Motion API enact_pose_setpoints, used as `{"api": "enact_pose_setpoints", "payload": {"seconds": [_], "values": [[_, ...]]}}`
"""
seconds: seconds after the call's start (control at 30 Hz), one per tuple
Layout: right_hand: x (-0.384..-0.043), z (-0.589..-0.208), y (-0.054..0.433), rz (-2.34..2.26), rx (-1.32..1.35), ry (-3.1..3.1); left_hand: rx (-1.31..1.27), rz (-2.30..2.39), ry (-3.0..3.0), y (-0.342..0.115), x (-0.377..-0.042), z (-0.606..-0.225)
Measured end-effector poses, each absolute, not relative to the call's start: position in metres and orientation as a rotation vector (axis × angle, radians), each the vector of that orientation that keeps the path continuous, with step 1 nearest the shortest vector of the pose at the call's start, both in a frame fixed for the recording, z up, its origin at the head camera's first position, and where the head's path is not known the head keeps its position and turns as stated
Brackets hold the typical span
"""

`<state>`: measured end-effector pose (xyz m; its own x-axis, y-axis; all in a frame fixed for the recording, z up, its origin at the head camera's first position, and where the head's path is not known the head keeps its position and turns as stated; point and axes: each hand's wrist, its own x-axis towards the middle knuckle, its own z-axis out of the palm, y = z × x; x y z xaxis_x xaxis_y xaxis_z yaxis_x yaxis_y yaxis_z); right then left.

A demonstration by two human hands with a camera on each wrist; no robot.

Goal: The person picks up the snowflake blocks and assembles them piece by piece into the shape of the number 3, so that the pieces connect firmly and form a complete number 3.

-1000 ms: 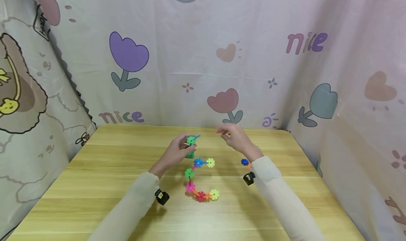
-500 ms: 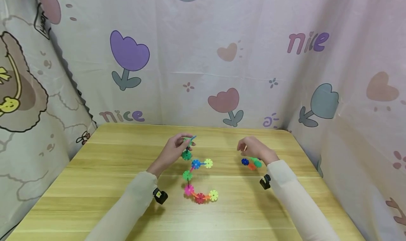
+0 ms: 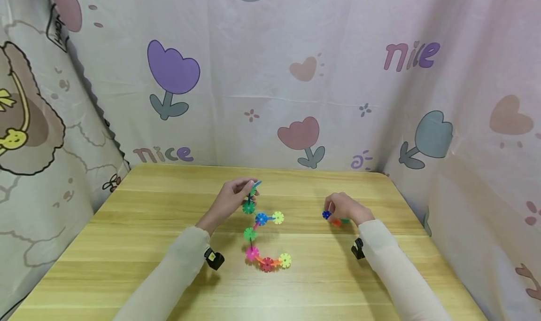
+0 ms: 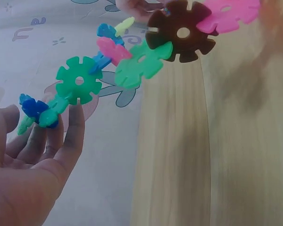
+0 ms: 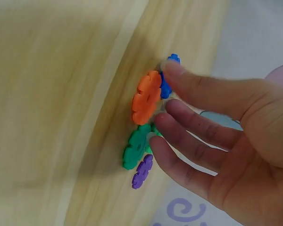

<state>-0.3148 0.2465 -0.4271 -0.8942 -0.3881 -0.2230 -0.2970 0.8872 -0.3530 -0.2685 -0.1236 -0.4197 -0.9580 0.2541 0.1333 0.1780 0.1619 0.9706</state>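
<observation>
My left hand (image 3: 232,198) grips the upper end of a chain of interlocking plastic snowflake discs (image 3: 250,234) by its green and blue pieces. Green, blue, pink, red and yellow discs hang down and curve to the right in the head view. The left wrist view shows a brown disc (image 4: 183,32) and a pink disc (image 4: 230,14) farther along it. Over loose discs at the right, my right hand (image 3: 344,207) reaches down with bent, spread fingers. Its thumb overlaps a blue disc (image 5: 166,85); whether it presses the disc is unclear. An orange disc (image 5: 147,98) lies beside the fingertips.
A green disc (image 5: 136,148) and a purple disc (image 5: 142,172) lie on the wooden table (image 3: 127,264) near the right hand. A patterned curtain (image 3: 236,76) stands behind the table and at both sides.
My right hand has moved away from the chain, to the right and down to the loose discs. The left hand keeps hold of the chain, its thumb and fingers slightly shifted.
</observation>
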Motion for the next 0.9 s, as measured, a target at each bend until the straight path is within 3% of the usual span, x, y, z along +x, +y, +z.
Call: {"api": "enact_pose_setpoints", "payload": {"seconds": [0.67,0.9], "values": [[-0.324,-0.438,0.242,-0.569,-0.571,2.802,0.48,1.99,2.305,-0.123,-0.27,-0.412],[-0.327,-0.433,0.237,-0.665,-0.715,2.807,0.507,1.99,2.312,-0.125,-0.271,-0.41]]}}
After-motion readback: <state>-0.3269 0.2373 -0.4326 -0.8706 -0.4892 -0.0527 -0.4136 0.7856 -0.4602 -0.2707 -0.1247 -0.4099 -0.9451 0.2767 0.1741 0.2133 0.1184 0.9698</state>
